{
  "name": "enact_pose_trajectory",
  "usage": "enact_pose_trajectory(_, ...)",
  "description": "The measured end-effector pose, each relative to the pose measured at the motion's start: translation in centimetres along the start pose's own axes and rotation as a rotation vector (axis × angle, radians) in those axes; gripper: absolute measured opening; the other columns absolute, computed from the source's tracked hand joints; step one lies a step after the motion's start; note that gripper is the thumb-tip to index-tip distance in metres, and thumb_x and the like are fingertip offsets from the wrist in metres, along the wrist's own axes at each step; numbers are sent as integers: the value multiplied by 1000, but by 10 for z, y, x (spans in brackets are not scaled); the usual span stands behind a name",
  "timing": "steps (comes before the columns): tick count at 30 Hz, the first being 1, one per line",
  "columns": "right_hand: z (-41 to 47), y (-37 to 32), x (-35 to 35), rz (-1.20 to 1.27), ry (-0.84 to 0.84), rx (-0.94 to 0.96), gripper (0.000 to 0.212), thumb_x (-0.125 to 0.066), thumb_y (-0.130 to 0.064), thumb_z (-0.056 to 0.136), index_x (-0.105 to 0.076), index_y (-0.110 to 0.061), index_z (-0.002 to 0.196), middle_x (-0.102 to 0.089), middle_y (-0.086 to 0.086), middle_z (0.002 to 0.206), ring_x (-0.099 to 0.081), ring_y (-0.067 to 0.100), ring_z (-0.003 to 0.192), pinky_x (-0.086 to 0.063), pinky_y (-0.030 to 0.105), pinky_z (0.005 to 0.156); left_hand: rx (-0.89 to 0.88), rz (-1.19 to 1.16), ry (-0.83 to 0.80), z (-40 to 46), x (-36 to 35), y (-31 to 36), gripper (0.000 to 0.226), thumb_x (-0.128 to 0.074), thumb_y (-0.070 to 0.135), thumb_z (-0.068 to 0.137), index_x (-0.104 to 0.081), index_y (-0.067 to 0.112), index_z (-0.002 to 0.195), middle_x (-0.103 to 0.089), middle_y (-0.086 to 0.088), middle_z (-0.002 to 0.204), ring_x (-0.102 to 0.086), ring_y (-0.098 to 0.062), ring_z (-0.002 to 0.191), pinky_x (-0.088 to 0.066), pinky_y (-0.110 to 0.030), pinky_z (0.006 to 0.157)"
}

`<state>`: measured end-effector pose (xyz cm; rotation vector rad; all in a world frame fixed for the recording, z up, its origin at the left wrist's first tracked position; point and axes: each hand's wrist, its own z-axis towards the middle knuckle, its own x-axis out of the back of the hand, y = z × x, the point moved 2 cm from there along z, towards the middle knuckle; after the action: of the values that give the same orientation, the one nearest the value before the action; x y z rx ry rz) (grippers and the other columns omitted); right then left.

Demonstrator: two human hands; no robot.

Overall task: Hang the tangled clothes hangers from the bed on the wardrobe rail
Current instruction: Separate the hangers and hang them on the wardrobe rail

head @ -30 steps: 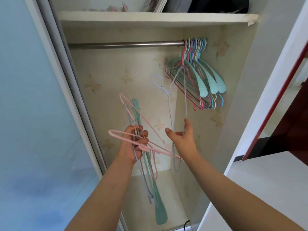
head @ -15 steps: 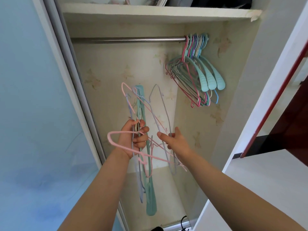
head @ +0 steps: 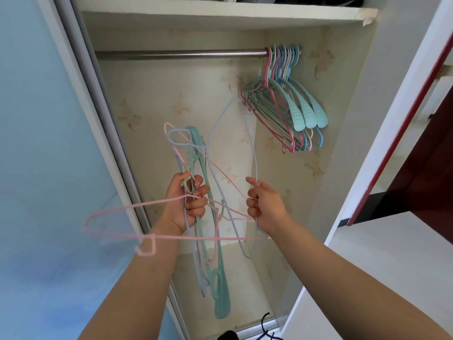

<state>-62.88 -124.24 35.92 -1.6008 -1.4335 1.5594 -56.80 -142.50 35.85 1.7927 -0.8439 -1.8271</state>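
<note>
My left hand [head: 187, 203] grips a tangled bunch of hangers [head: 196, 168] inside the open wardrobe: thin pink and lilac wire ones and a thick teal plastic one [head: 219, 285] hanging down. A pink hanger [head: 115, 218] sticks out sideways to the left. My right hand [head: 263, 204] pinches a pale lilac wire hanger [head: 252, 146] that is still caught in the bunch. The metal rail [head: 181, 55] runs across the top, bare on its left part. Several hangers [head: 286, 104] hang bunched at the rail's right end.
A shelf [head: 220, 13] sits just above the rail with dark items on it. A sliding door frame [head: 98, 119] borders the opening on the left, a white panel [head: 382, 119] on the right. A dark cord [head: 266, 327] lies at the wardrobe floor.
My right hand came down from near the hung hangers and closed on the lilac hanger beside the bunch. The bunch in my left hand rose slightly and the pink hanger swung out left.
</note>
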Motion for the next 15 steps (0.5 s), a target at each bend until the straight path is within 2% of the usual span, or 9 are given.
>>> enact_pose_trajectory(5, -5, -6, -8, -143, -121, 116, 24, -40, -11, 101, -61, -16, 112, -38, -2, 64, -28, 7, 43, -24, 17, 36, 36, 66, 28, 1, 1, -3, 34, -78, 37, 54, -50, 20, 62, -35, 4, 51, -20, -4, 28, -17, -6, 37)
enact_pose_trajectory(8, -9, -10, -14, -197, -208, 185, 29, -41, -8, 101, -54, -8, 127, -48, 0, 67, -34, 8, 50, -29, 17, 42, 46, 59, 94, 3, 1, -2, 27, -59, 41, 72, -46, 19, 63, -32, 4, 51, -21, -3, 27, -18, -6, 35)
enact_pose_trajectory(10, -15, -12, -18, -251, -267, 216, 31, -40, -16, 103, -51, -23, 131, -57, 2, 69, -47, 11, 54, -39, 20, 44, 49, 46, 144, 4, 2, -3, 30, -49, 42, 78, -46, 17, 62, -32, 4, 51, -22, -3, 25, -18, -5, 35)
enact_pose_trajectory(12, -20, -9, -20, -405, -270, 214, 29, -35, -28, 104, -44, -41, 129, -58, 6, 63, -53, 15, 48, -45, 23, 44, 46, 22, 167, 6, 2, -5, 32, -48, 43, 77, -48, 16, 59, -34, 4, 50, -23, -3, 25, -19, -5, 34)
enact_pose_trajectory(13, -20, -8, -19, -515, -243, 203, 29, -33, -32, 104, -41, -40, 130, -54, 6, 60, -50, 15, 44, -42, 22, 42, 44, 11, 168, 7, 3, -6, 33, -49, 43, 76, -49, 16, 58, -35, 4, 49, -24, -3, 24, -19, -6, 33)
enact_pose_trajectory(15, -17, -5, -15, -685, -195, 124, 31, -35, -28, 103, -45, -18, 130, -47, 4, 63, -40, 13, 45, -34, 21, 42, 42, -5, 164, 9, 4, -7, 33, -55, 43, 72, -51, 15, 55, -36, 4, 47, -24, -3, 24, -19, -6, 32)
